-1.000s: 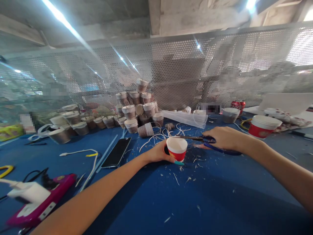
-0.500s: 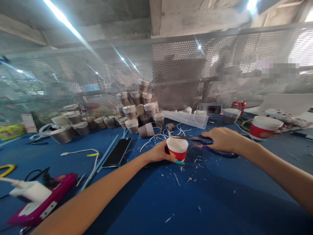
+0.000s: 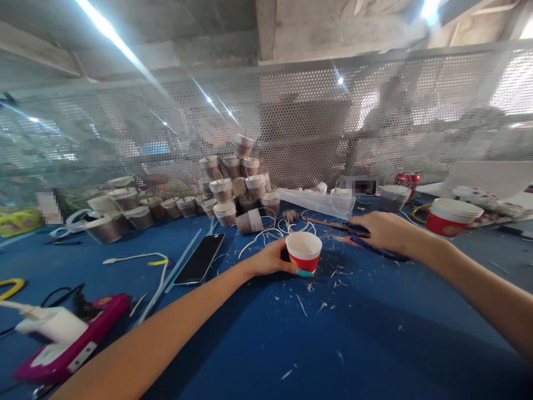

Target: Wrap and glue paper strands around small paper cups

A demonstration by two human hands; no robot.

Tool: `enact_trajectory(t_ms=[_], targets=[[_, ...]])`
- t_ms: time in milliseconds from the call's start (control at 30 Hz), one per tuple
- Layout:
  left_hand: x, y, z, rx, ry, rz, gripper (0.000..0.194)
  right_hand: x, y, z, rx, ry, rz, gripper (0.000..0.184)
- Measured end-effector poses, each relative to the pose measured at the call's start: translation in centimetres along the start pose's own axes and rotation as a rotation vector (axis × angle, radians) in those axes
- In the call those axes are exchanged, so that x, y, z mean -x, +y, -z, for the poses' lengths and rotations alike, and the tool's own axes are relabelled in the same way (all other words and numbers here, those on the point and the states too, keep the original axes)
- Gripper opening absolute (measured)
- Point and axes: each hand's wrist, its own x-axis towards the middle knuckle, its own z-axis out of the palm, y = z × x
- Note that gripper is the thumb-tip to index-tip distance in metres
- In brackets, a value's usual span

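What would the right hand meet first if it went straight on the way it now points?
Led by the scissors it holds, the right hand would probably meet the loose white strips near the small brown bundle; depth is unclear, so it might pass above them.

Both arms [image 3: 175,322] stretch forward, the left hand [image 3: 272,260] curled, the right hand [image 3: 383,232] bent knuckles-up.

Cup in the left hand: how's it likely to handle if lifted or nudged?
The cup is probably light: it looks like thin paper, with only bare white wall showing inside. A hard squeeze would likely dent that wall. A nudge near the rim could tip it, since it narrows toward the base.
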Motion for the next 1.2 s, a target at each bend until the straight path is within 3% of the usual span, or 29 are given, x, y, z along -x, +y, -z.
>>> enact_trajectory(t_ms=[233,500,833,933,1200], targets=[[-0.1,-0.2,-0.1,0.008,0.009,0.003,0.061,0.3,0.1,0.1,-0.03,-0.125,0.029,0.047],[-0.1,0.0,-0.1,-0.002,0.01,0.004,0.064,0.4,-0.8,0.0,-0.057,-0.16,0.048,0.049],[0.0,-0.9,0.8,0.052,-0.077,-0.006,0.057,0.7,-1.5,0.1,0.047,-0.062,0.024,0.053],[0.0,-0.8,0.5,0.047,-0.103,-0.004,0.066,0.8,-1.8,0.4,0.08,-0.055,0.027,0.052],[-0.2,-0.7,-0.3,-0.061,0.012,-0.076,0.071,0.5,-1.9,0.2,0.159,-0.026,0.035,0.047]])
